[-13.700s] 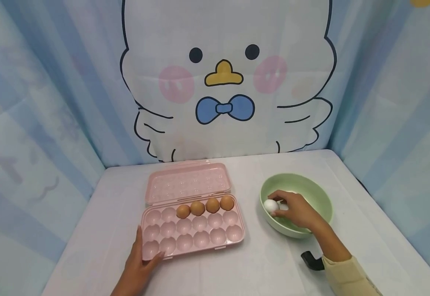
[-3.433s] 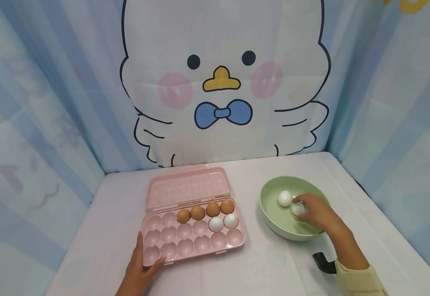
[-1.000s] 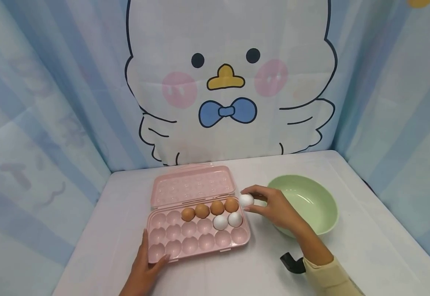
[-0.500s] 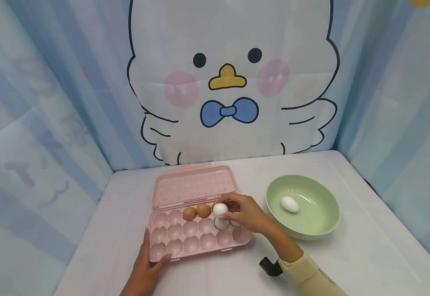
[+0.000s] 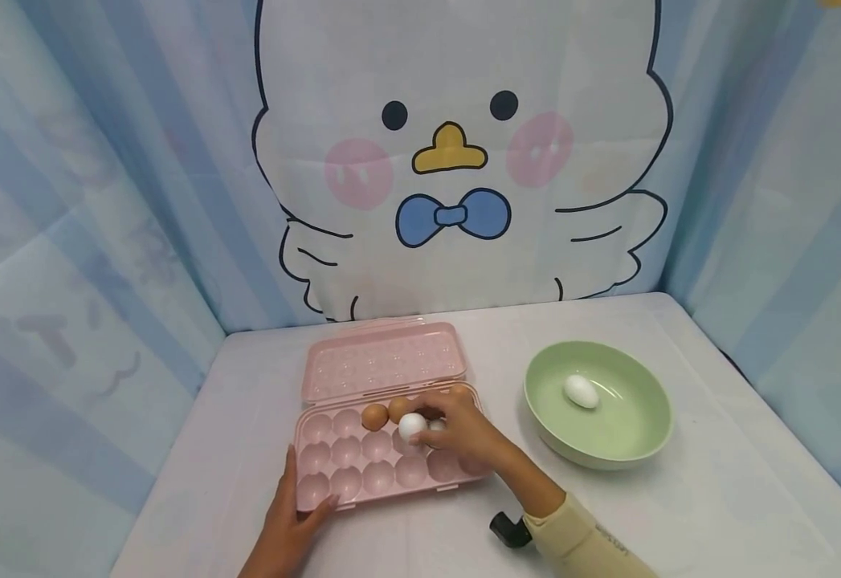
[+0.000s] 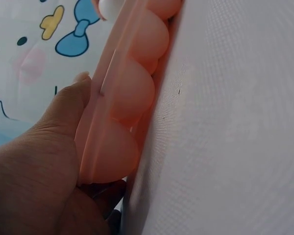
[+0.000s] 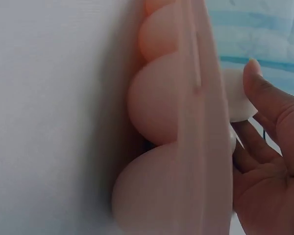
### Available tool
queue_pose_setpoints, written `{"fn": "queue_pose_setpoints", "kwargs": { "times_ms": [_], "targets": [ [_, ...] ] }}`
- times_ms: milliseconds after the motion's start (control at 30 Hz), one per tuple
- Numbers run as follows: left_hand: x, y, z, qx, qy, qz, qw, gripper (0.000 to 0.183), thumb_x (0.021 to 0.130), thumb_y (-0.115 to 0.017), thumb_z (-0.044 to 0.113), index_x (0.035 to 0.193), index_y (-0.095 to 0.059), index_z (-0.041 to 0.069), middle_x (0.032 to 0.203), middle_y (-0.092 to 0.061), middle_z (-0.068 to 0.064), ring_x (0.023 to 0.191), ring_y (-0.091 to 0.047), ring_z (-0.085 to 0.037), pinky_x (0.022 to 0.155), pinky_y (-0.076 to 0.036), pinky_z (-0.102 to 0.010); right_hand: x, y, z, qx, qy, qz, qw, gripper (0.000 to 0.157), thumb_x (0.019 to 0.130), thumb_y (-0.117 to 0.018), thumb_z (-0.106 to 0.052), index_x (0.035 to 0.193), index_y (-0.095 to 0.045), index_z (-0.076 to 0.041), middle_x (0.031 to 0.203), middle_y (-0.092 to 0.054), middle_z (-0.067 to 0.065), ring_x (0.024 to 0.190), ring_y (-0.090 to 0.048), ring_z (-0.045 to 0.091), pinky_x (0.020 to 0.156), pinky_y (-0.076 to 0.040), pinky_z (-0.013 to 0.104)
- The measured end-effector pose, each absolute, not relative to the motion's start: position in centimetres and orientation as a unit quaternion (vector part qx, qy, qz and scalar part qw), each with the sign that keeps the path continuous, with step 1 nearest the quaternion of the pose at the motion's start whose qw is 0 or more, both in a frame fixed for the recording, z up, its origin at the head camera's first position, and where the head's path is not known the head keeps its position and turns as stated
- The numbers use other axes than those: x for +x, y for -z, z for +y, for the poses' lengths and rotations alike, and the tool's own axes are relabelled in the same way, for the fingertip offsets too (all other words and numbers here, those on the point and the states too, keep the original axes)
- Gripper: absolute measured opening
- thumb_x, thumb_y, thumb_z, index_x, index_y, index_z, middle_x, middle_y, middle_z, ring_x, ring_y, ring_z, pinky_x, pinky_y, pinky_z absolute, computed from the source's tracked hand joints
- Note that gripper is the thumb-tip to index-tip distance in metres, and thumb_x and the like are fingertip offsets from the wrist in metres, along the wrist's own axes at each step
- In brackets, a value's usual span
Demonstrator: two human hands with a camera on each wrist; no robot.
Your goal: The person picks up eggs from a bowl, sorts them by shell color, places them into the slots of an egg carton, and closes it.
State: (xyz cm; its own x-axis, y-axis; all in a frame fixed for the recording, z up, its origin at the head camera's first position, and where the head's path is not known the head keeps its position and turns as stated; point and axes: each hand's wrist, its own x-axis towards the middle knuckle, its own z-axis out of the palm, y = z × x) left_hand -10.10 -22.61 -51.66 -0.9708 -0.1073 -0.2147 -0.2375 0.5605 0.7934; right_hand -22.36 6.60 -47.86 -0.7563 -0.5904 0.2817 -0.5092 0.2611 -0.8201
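In the head view a pink egg carton (image 5: 362,491) lies with its lid folded back. My left hand (image 5: 286,514) grips the near left corner; the left wrist view has the thumb (image 6: 71,105) on the rim and fingers partly hidden beneath. My right hand (image 5: 463,429) pinches a white egg (image 5: 412,427) at the middle row, left of another white egg (image 5: 437,434). Brown eggs (image 5: 374,417) sit in the back row, partly covered by that hand. From the right wrist, the held egg (image 7: 236,95) shows behind the carton's rim, so its seating is unclear.
A green bowl (image 5: 601,445) stands to the right with one white egg (image 5: 581,391) inside. A short black curved object (image 5: 510,530) is at the right sleeve. Printed cloth hangs behind the white-covered table (image 5: 716,482) and along both sides.
Two white eggs came into the middle row earlier. Over the last second my right hand has carried another from beside the bowl leftward over the carton. The left hand keeps its hold.
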Motion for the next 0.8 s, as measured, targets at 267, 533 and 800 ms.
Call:
{"fn": "queue_pose_setpoints", "kwargs": {
  "times_ms": [267, 533, 800],
  "targets": [
    [-10.0, 51.5, -22.5, -0.099, -0.446, 0.887, 0.063, 0.120, 0.092, -0.073, 0.055, 0.165, 0.014, 0.014, 0.169, -0.002, -0.027, 0.152, -0.006, -0.051, 0.118, -0.010, -0.066, -21.7, 47.9, 6.3, -0.351, 0.456, 0.816, 0.061, 0.043, 0.086, -0.086, -0.011, 0.126, -0.071, -0.008, 0.116, -0.063, -0.002, 0.107, -0.058, 0.021, 0.097, -0.050, 0.041],
    [-10.1, 51.4, -22.5, -0.097, -0.453, 0.884, 0.065, 0.120, 0.093, -0.073, 0.054, 0.165, 0.015, 0.015, 0.169, 0.000, -0.027, 0.153, -0.005, -0.050, 0.118, -0.008, -0.066, -21.4, 47.9, 5.7, -0.318, 0.446, 0.834, 0.063, 0.035, 0.085, -0.086, -0.012, 0.118, -0.075, -0.015, 0.108, -0.061, -0.005, 0.099, -0.060, 0.018, 0.091, -0.051, 0.039],
    [-10.0, 51.4, -22.6, -0.086, -0.454, 0.885, 0.055, 0.119, 0.093, -0.074, 0.051, 0.165, 0.013, 0.014, 0.169, -0.001, -0.026, 0.153, -0.005, -0.050, 0.118, -0.008, -0.066, -21.3, 48.2, 5.2, -0.332, 0.429, 0.840, 0.026, 0.033, 0.079, -0.089, -0.006, 0.109, -0.077, -0.011, 0.102, -0.064, -0.003, 0.093, -0.061, 0.018, 0.086, -0.052, 0.035]
  ]
}}
